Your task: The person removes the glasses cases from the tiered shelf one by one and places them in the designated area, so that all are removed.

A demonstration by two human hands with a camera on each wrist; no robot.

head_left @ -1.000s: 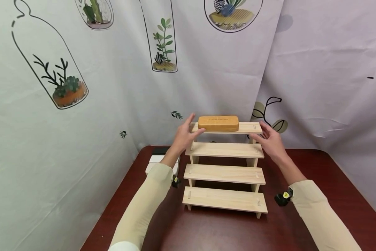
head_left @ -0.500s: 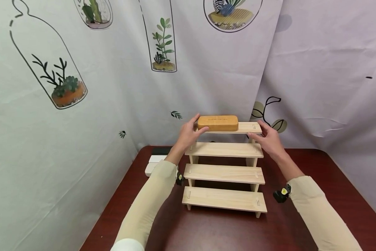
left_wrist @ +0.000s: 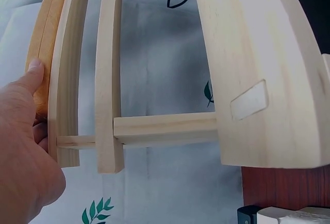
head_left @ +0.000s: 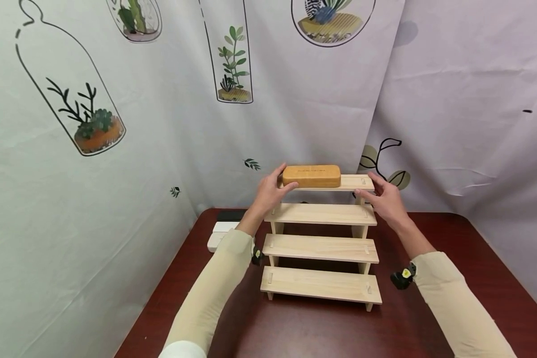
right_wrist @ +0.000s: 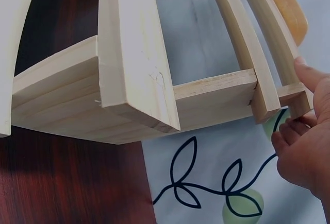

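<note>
A four-tier wooden stepped display stand [head_left: 319,214] stands on the table. On its top board lies an orange-tan glasses case [head_left: 312,176] with rounded corners and small lettering, left of the middle. My left hand [head_left: 267,194] grips the left end of the case, thumb in front and fingers behind. In the left wrist view, the thumb presses the side of the case [left_wrist: 45,33] and the other fingers are partly hidden behind the board. The right end of the top board is held by my right hand [head_left: 386,200], thumb at the front edge, fingers curled at its end.
The dark red table [head_left: 268,330] ends at a white curtain [head_left: 295,124] printed with plants in jars. White items [head_left: 221,233] lie at the back left, partly behind my left forearm. Black wrist cameras sit on both wrists.
My left hand has moved slightly right, from the left end of the top board onto the end of the case. The right hand has barely shifted, and the case and stand keep their places.
</note>
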